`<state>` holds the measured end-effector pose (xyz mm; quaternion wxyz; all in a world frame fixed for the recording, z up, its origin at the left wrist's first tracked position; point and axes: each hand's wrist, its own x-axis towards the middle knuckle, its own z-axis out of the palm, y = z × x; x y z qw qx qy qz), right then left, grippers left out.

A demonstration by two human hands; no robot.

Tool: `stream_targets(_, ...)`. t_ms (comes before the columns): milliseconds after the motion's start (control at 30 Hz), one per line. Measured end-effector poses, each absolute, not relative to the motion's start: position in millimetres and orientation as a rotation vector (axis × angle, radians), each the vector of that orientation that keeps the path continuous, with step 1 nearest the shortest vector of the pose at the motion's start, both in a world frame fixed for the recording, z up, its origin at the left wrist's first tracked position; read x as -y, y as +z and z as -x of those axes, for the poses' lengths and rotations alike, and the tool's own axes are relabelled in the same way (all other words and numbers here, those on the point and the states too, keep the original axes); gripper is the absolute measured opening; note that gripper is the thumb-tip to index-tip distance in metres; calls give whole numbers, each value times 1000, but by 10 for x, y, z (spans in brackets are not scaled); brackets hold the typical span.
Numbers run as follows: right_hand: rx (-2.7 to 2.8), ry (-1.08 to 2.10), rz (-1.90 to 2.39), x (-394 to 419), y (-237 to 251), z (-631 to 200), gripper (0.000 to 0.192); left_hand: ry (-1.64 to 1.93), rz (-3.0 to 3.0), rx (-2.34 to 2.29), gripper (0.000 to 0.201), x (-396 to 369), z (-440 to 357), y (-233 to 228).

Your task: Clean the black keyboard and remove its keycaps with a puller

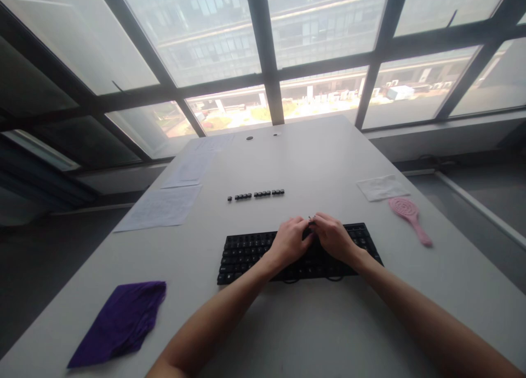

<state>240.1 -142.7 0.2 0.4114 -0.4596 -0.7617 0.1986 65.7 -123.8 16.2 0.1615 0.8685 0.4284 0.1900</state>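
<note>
- Black keyboard [250, 252] near the table's [312, 334] near edge, middle, long side parallel to that edge.
- Left hand [290, 242] palm down over the keyboard's upper middle, forearm angled in from the near edge, fingers curled together at its far rim.
- Right hand [333, 236] just beside, fingertips meeting the left's, pinched on something small; cannot tell what.
- Row of loose black keycaps [257, 194] farther back, mid-table.
- Pink hairbrush [410, 218] and white cloth [382, 187] toward the right edge.
- Purple cloth [119, 320] at the near left corner; papers [162, 207] along the left edge.
</note>
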Motion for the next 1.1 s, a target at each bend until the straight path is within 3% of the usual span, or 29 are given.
stream_targets(567,1429,756,1201,1362,-18,-2469,23,822,-2330,-1099,14,1191,-727,115)
stream_targets(767,1381,683,1219,1374,-5,-2439,24,954,-2362,-1035,31,1201,-719,95)
stream_targets(933,1374,689,1277,1368,47,-2425,27,883,-2560,-1012,21,1229,-733,87)
stream_targets(1100,1350,694,1269,1341,20,-2425,30,1027,-2450,-1006,13,1167,-696,190)
